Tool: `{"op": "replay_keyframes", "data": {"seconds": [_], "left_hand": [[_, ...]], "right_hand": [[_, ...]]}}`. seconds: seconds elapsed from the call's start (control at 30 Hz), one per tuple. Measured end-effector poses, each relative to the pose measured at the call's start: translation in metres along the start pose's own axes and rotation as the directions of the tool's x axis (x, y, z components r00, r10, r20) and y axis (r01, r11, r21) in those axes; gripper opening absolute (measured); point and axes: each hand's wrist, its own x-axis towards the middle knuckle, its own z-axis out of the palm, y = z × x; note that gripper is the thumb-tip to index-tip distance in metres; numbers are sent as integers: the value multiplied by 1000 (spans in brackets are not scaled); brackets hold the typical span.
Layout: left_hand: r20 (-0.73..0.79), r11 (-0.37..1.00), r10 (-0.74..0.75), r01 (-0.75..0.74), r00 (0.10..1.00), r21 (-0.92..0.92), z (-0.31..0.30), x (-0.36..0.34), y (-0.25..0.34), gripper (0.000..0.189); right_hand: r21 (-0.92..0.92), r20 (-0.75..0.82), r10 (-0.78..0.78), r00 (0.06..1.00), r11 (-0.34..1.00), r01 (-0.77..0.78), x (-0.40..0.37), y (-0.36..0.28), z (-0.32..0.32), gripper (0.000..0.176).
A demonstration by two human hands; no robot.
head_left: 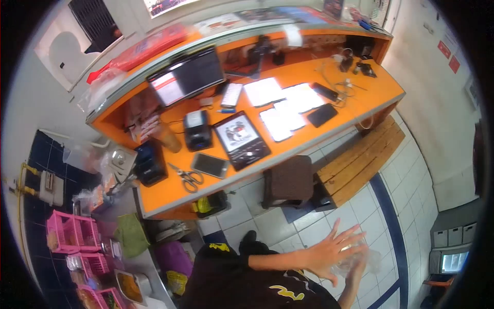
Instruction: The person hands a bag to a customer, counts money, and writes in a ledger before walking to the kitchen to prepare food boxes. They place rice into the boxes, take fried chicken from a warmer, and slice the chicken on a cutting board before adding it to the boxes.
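Observation:
At the lower right, my left hand (332, 253) is stretched out with its fingers spread. Its fingertips overlap my right hand (356, 270), which is partly hidden behind it. Thin clear plastic (373, 263), crumpled and see-through, lies around the fingers of my right hand, and they are curled against it. Blur hides whether it is a bag or a glove. Both hands are in the air over the tiled floor, to the right of my dark clothing.
An orange counter (288, 139) runs across ahead, holding a monitor (188, 74), a tablet (242, 139), scissors (188, 177), papers and phones. Below it stand a brown stool (289, 181) and a wooden bench (363, 159). Pink baskets (74, 234) and a metal food pan (129, 286) are at left.

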Motion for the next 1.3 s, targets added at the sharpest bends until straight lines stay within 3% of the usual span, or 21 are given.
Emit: {"op": "replay_keyframes", "data": {"seconds": [0.03,0.13,0.17,0.27,0.33,0.4,0.6,0.63,0.67,0.73,0.77,0.83,0.87,0.93,0.97,1.0,1.07,1.13,1.2,1.23,1.3], "left_hand": [[211,993,-52,28,976,116,10,19,3,110],[363,968,87,-165,928,189,118,72,-3,122],[373,966,115,-191,921,175,159,90,2,122],[437,917,227,-342,870,205,275,139,33,122],[263,980,191,-197,945,-5,333,176,50,104],[329,979,195,-164,924,-119,374,216,66,89],[581,944,312,-178,752,-277,523,344,100,41],[625,943,284,-96,727,-317,555,365,102,32],[633,940,303,-113,712,-323,587,384,106,32],[712,918,195,130,675,-375,652,419,119,21],[722,915,213,125,658,-384,684,438,128,21],[767,806,451,161,457,-570,748,475,152,29],[767,795,483,156,423,-586,777,499,170,29],[735,669,556,316,389,-673,825,543,215,50],[733,649,608,341,304,-680,847,562,239,50],[752,678,602,325,268,-659,869,583,264,62],[731,681,677,302,89,-667,934,612,303,74],[659,641,749,326,-68,-695,1011,631,335,77],[583,648,760,270,-286,-712,1077,652,363,73],[582,670,730,202,-358,-715,1107,662,372,70],[570,656,733,164,-371,-737,1174,683,390,67]], "right_hand": [[17,7,7,1000,1000,-8,-7,-10,-28,58],[-10,-117,-5,993,1000,3,-52,-69,-49,60],[-158,-28,-68,997,985,63,-45,-60,-88,62],[-12,-211,-176,962,984,177,-60,-75,-149,61],[125,-201,-164,966,974,191,-65,-92,-215,59],[203,-59,-9,998,979,21,-66,-71,-299,56],[417,-222,-67,973,895,156,-96,-56,-457,57],[227,-305,-293,906,902,368,-98,-64,-471,49],[229,-326,-302,896,894,384,-95,-51,-514,49],[-221,-472,-195,860,970,98,-96,-14,-607,34],[-211,-495,-188,848,973,93,-99,-24,-640,34],[-529,-611,-224,759,829,-182,-117,-55,-704,7],[-120,-700,-94,708,993,14,-124,-57,-745,8],[-179,-779,-262,569,964,198,-140,-44,-837,31],[5,-863,-169,475,940,342,-152,-60,-855,34],[145,-930,-57,363,852,504,-162,-84,-873,37],[156,-944,-88,317,728,667,-184,-108,-914,38],[59,-834,-492,251,372,926,-201,-102,-977,35],[-36,-995,-92,-28,94,995,-220,-126,-1016,43],[-116,-992,-48,-113,81,990,-228,-138,-1044,43],[-420,-907,-199,-370,428,800,-244,-150,-1109,64]]}}
